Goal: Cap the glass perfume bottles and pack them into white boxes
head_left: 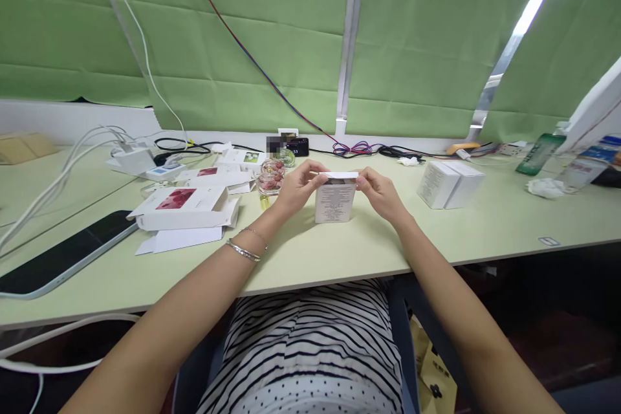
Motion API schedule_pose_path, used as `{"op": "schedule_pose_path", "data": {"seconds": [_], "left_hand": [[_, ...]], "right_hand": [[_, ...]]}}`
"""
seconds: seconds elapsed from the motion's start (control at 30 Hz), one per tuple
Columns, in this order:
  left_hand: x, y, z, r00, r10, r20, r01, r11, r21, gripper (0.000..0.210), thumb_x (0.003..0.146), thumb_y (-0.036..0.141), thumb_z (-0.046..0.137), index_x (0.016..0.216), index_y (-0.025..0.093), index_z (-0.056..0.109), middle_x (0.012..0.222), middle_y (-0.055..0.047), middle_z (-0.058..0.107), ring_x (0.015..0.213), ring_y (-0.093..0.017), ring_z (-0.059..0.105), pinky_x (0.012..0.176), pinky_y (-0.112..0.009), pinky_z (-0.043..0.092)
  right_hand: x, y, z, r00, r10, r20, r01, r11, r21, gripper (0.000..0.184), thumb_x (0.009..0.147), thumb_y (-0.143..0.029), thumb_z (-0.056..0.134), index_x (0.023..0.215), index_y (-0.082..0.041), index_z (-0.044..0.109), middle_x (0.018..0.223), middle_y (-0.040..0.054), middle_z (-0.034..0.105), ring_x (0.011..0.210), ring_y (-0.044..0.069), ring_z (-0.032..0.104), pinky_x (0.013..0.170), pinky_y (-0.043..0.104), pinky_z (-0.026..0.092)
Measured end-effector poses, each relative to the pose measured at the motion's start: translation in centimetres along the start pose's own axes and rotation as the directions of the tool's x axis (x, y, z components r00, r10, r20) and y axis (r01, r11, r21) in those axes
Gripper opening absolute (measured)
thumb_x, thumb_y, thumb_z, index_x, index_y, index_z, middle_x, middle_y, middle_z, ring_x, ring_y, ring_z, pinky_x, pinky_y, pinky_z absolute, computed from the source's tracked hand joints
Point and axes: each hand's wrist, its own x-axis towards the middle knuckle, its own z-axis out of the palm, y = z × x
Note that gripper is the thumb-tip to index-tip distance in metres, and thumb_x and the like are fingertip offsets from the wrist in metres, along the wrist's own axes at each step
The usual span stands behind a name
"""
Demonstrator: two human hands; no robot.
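Observation:
A small white cardboard box (334,202) with printed text on its front stands upright on the table before me. My left hand (303,184) pinches the box's top left corner, thumb along the upper edge. At the top right corner, my right hand (381,194) grips the same edge with thumb and fingers. The white top flap lies between my two thumbs; whether it is fully tucked in, I cannot tell. Just left of my left hand are clear packets of reddish pieces (270,176) and a small yellow vial (264,202).
Two closed white boxes (451,184) stand to the right. Opened, flattened cartons (182,207) lie at left, beside a large dark-screened tablet (72,252). Cables and a power strip (165,170) run along the back. A green bottle (541,154) and crumpled tissue (548,188) are far right.

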Motion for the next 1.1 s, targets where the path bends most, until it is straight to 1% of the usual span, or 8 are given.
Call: {"op": "schedule_pose_path", "data": {"seconds": [0.1,0.2,0.43,0.5,0.6,0.67,0.9,1.1], "left_hand": [[-0.1,0.0,0.1,1.000,-0.003,-0.015,0.004,0.999,0.036,0.027,0.080,0.044,0.056,0.086,0.018,0.057,0.088,-0.005,0.064,0.078,-0.015,0.061,0.065,-0.025,0.048],[-0.3,0.0,0.1,1.000,0.000,-0.018,0.001,0.999,0.054,0.027,0.080,0.045,0.055,0.085,0.018,0.057,0.091,-0.005,0.064,0.080,-0.016,0.061,0.064,-0.025,0.049],[-0.5,0.3,0.1,1.000,0.013,-0.023,-0.010,0.994,0.109,0.024,0.081,0.042,0.053,0.085,0.018,0.055,0.092,-0.005,0.062,0.081,-0.016,0.060,0.067,-0.026,0.049],[-0.5,0.8,0.0,0.997,0.055,-0.050,-0.043,0.977,0.208,0.021,0.081,0.039,0.053,0.083,0.018,0.055,0.086,-0.004,0.059,0.078,-0.015,0.057,0.064,-0.025,0.048],[-0.5,1.6,-0.2,0.985,0.146,-0.089,-0.097,0.907,0.410,0.015,0.079,0.033,0.054,0.082,0.019,0.056,0.073,-0.001,0.051,0.067,-0.013,0.049,0.061,-0.025,0.043],[-0.6,2.0,-0.3,0.981,0.169,-0.093,-0.108,0.880,0.462,0.013,0.078,0.030,0.054,0.085,0.019,0.055,0.068,0.001,0.049,0.062,-0.012,0.046,0.060,-0.026,0.041],[-1.0,2.6,0.0,0.979,0.169,-0.114,-0.108,0.904,0.413,0.017,0.075,0.022,0.055,0.091,0.019,0.051,0.069,0.003,0.055,0.063,-0.011,0.049,0.061,-0.024,0.041],[-1.0,2.6,0.0,0.977,0.177,-0.121,-0.120,0.920,0.374,0.020,0.075,0.021,0.056,0.094,0.019,0.049,0.069,0.003,0.057,0.063,-0.010,0.051,0.062,-0.023,0.043]], "right_hand": [[0.1,0.1,0.2,0.999,0.048,-0.026,-0.047,0.998,0.050,0.036,0.087,-0.050,0.036,0.081,-0.021,0.056,0.084,0.0027,0.062,0.080,0.016,0.058,0.070,0.030,0.050],[0.2,0.1,0.4,0.995,0.083,-0.058,-0.077,0.993,0.089,0.035,0.084,-0.051,0.042,0.076,-0.020,0.055,0.087,0.0038,0.065,0.081,0.016,0.059,0.068,0.030,0.051],[-0.1,-0.6,0.7,0.993,0.043,-0.107,-0.040,0.999,0.030,0.032,0.084,-0.047,0.046,0.070,-0.019,0.050,0.094,0.0070,0.067,0.083,0.017,0.062,0.070,0.030,0.050],[-0.1,-0.7,0.7,0.993,0.036,-0.108,-0.035,0.999,0.018,0.032,0.084,-0.048,0.045,0.070,-0.019,0.050,0.094,0.0074,0.067,0.083,0.017,0.062,0.071,0.031,0.050],[-0.2,-0.8,0.7,0.994,0.034,-0.108,-0.033,0.999,0.012,0.032,0.084,-0.049,0.045,0.073,-0.020,0.051,0.095,0.0077,0.067,0.082,0.017,0.063,0.070,0.031,0.051],[-0.2,-0.7,0.8,0.994,0.033,-0.106,-0.033,0.999,0.004,0.033,0.083,-0.051,0.045,0.073,-0.020,0.051,0.096,0.0074,0.067,0.082,0.017,0.063,0.069,0.031,0.051],[-0.2,-0.4,0.7,0.993,0.034,-0.113,-0.035,0.999,-0.007,0.032,0.084,-0.050,0.044,0.076,-0.020,0.050,0.096,0.0066,0.067,0.081,0.016,0.063,0.071,0.031,0.051],[-0.1,-0.3,0.6,0.994,0.027,-0.107,-0.027,1.000,-0.007,0.030,0.084,-0.049,0.044,0.077,-0.020,0.050,0.097,0.0071,0.067,0.080,0.017,0.063,0.071,0.032,0.051]]}}
